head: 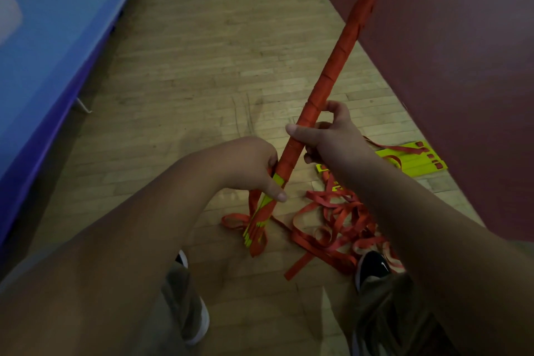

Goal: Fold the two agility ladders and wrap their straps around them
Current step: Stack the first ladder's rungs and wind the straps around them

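A long bundle of yellow rungs wound in red strap (338, 66) slants from the lower middle up to the top right, held in the air. My left hand (260, 167) grips its lower part, thumb on a bare yellow patch. My right hand (323, 130) grips the bundle just above, fingers curled round it. A loose red strap end (254, 228) hangs from the bundle's bottom. The second ladder lies on the floor: yellow rungs (416, 162) stacked flat behind my right forearm, its red straps (341, 222) in a tangled heap.
Wooden floor (202, 66) lies under everything. A blue padded mat (52, 52) runs along the left. A dark red floor area (448, 52) fills the right. My two shoes (372, 266) stand beside the strap heap.
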The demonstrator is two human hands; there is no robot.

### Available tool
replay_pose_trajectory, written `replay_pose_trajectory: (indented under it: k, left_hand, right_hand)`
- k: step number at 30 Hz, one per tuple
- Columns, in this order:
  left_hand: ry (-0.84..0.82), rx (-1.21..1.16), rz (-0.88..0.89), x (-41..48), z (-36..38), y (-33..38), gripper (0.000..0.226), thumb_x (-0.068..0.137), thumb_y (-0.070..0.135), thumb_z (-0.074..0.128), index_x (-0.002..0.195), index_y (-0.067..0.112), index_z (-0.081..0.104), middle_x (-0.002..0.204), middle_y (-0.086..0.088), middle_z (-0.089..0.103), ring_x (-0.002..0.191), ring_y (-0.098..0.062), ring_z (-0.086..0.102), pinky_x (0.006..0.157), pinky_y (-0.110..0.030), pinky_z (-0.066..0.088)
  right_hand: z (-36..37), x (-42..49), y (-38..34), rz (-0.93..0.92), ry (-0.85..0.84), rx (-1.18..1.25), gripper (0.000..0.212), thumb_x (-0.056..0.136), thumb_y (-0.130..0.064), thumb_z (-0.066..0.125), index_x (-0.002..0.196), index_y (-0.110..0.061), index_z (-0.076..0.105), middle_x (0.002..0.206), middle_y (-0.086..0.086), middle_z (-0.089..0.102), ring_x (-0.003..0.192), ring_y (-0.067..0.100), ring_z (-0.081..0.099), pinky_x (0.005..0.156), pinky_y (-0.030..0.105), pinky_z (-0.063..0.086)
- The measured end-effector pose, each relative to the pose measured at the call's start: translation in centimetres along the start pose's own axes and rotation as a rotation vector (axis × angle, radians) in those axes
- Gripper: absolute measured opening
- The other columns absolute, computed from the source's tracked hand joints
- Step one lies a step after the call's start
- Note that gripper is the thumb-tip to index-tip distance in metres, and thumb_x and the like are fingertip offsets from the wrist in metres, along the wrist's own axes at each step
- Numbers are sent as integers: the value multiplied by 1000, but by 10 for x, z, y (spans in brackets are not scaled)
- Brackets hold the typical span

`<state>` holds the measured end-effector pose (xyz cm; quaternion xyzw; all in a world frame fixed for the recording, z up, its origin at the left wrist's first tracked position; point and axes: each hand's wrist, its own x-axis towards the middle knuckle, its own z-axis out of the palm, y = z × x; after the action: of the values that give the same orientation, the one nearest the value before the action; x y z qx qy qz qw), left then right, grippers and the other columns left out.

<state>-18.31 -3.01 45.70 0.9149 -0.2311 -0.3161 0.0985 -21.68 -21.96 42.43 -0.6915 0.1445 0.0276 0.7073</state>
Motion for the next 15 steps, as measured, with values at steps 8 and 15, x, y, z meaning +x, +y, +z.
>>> replay_pose_trajectory:
  k: [8,15]
  left_hand:
    - [-50,-225,88,1,-1,-11,30,83,37,94,107,32,78,100,14,81,95,-5,75,94,-37,61]
    - [-82,-340,122,-4,-9,-17,38,80,39,95,114,38,79,112,20,81,109,-4,75,106,-41,58]
  right_hand:
    - [-5,10,3,-57,26,-21,76,83,-36,97,137,-24,45,108,2,83,98,23,81,86,47,64]
    - [-11,8,-9,-29,-123,160,40,93,-13,83,132,-12,70,108,8,77,95,27,78,89,50,64]
